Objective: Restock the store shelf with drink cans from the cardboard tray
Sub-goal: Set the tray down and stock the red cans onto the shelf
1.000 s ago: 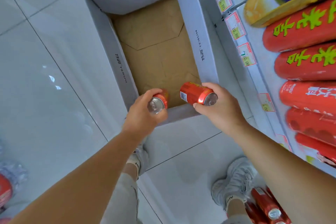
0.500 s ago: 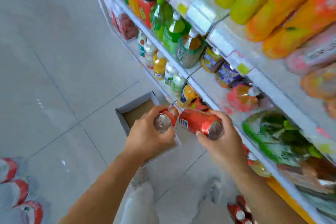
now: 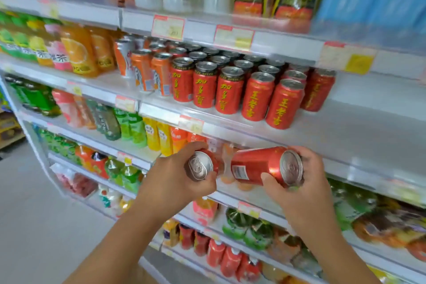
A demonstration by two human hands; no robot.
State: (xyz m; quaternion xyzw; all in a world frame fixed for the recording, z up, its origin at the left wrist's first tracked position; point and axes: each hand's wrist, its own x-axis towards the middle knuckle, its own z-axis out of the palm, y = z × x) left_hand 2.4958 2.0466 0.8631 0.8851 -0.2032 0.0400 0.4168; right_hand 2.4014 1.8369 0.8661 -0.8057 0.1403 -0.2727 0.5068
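I have one red aluminium drink can (image 3: 265, 166) lying sideways in my right hand (image 3: 299, 189), fingers wrapped round its body, and a second red can (image 3: 202, 167) clasped in my left hand (image 3: 175, 182), its silver lid turned toward me. Both hang just below the white shelf (image 3: 359, 127) that carries the standing rows of red cans (image 3: 242, 90), with bare space to their right. My worry: both cans are tipped, so I must right them first; setting one down close to the front row could topple a neighbour.
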